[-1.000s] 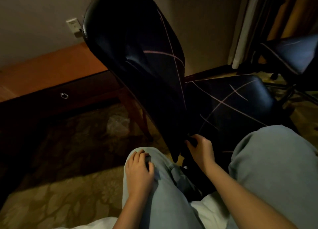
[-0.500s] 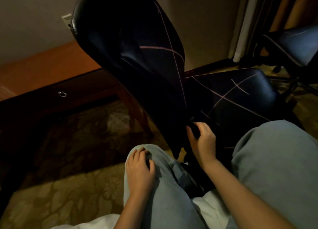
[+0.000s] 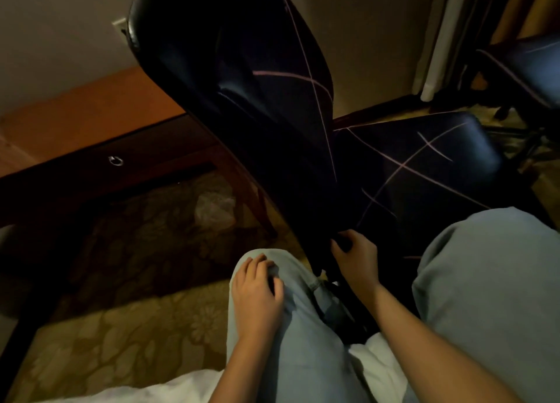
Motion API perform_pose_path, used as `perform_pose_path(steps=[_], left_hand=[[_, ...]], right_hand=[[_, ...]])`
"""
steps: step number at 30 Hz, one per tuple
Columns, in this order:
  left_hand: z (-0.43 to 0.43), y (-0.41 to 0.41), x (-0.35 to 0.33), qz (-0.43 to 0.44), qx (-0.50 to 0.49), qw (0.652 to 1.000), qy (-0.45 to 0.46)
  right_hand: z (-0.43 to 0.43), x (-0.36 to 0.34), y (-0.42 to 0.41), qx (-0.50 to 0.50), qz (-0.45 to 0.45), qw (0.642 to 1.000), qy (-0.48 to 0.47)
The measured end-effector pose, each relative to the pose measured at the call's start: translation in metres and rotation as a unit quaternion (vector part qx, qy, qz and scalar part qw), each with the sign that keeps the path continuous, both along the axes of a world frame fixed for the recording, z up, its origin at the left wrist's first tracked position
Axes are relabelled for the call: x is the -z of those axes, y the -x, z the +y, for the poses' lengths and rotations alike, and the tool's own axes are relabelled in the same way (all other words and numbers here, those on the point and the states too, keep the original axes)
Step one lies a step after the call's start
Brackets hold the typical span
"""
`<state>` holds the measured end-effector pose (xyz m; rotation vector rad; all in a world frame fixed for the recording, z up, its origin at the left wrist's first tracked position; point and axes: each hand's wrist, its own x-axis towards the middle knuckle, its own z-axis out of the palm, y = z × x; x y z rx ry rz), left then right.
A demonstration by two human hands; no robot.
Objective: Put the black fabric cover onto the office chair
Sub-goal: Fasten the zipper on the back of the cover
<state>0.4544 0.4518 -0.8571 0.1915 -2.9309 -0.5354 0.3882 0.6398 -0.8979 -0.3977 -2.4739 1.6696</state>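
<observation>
The right hand [image 3: 356, 260] sits low in the view, just right of centre. Its fingers and thumb are curled onto the bottom edge of the black fabric cover [image 3: 303, 78], pinching the dark cloth where the backrest narrows. The light is too dim to show how much cloth is gathered in the grip. At 9 o'clock from it the left hand [image 3: 257, 293] rests palm down on the left knee [image 3: 303, 327], fingers loosely bent on pale blue jeans and holding nothing. The right knee [image 3: 491, 266] rises at 3 o'clock of the right hand.

From the pinching hand the cover climbs toward 11 o'clock, stretched over the backrest of the office chair [image 3: 151, 39], which leans toward the person. Thin pink lines cross the cloth. A glossy bare rim of the chair shows along the backrest's far left edge. The seat [image 3: 424, 166], at 1 o'clock from the hand, carries the same lined black cloth.

Farther out, at 10 o'clock, stands a wooden bench [image 3: 75, 121] with a ring pull [image 3: 115, 161] on its dark drawer front. Below it lies a patterned carpet [image 3: 121, 342], and on that a crumpled clear plastic bag [image 3: 215, 205]. A second chair [image 3: 530, 66] stands at 2 o'clock, beside a pale curtain [image 3: 436, 39].
</observation>
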Motion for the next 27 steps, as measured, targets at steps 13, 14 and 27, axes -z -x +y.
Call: perform_pose_path(steps=[13, 14, 27], left_hand=[[0.004, 0.004, -0.001, -0.018, -0.011, 1.0, 0.0], [0.003, 0.003, -0.001, -0.014, -0.011, 1.0, 0.0], [0.004, 0.001, -0.004, -0.011, -0.011, 1.0, 0.0]], right_hand=[[0.011, -0.072, 0.003, 0.086, 0.297, 0.95, -0.048], [0.008, -0.068, 0.002, 0.081, 0.286, 0.954, -0.036], [-0.006, -0.003, -0.007, 0.014, 0.017, 0.999, 0.027]])
